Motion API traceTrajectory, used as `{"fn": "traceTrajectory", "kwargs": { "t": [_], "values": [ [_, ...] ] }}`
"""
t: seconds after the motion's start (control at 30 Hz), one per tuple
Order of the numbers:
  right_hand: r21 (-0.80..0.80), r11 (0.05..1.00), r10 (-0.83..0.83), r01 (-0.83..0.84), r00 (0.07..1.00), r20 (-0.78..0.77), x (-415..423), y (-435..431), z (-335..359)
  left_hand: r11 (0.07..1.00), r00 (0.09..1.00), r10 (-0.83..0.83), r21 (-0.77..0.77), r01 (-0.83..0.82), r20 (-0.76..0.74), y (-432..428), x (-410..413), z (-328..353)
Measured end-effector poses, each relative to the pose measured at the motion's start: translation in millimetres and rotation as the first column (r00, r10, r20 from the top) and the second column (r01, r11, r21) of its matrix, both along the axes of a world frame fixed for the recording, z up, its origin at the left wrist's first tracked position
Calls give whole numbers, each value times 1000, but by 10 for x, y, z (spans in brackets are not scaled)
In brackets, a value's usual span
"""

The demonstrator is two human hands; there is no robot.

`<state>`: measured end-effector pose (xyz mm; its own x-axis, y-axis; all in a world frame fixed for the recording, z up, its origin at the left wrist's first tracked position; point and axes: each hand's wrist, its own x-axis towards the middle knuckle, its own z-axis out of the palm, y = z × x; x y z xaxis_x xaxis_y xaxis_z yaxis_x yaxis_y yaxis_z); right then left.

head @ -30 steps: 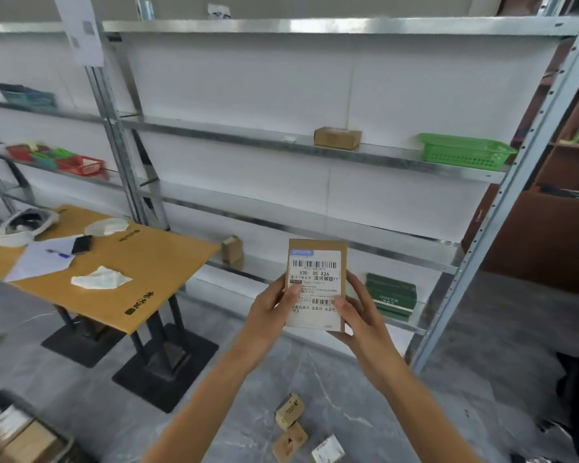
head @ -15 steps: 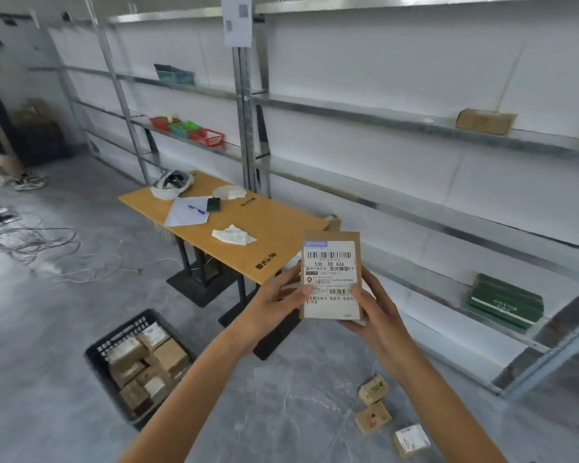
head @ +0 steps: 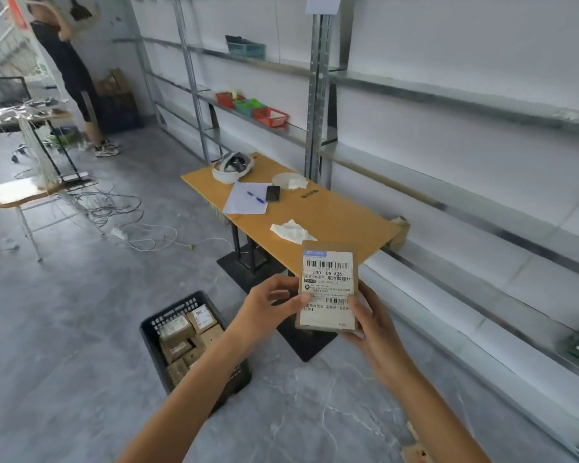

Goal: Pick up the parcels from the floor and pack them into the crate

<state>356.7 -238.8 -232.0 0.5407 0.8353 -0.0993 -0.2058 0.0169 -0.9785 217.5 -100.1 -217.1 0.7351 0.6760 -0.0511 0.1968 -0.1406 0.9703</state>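
Presently a labelled cardboard parcel (head: 328, 285) is gripped by its side edges between the left hand (head: 274, 304) and the right hand (head: 370, 325), with its long axis held from 12 to 6 o'clock. The black crate (head: 171, 310), part filled, is found on the floor at 8 o'clock, nearer the left hand.

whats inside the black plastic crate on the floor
The black plastic crate holds brown cardboard parcels, several with white labels. The left forearm covers its near right corner, and anything beneath the top layer is hidden.

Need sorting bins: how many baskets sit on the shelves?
4: blue basket on the upper shelf; red basket, green basket, second red basket together on the shelf below. Others may be hidden.
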Motion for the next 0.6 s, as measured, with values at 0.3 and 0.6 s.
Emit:
{"fn": "traceTrajectory", "kwargs": {
  "t": [0.3, 0.6],
  "values": [
    [-37, 998, 50, -52, 998, -42, 204, 903, -126, 999, 999, 20, -47, -22, -46, 920, 108, -65],
    [-84, 996, 22, -27, 998, -67, -140, 1691, -236, 989, 996, -51, -141, 40, -77, 1826, -180, -217]
  ]
}}
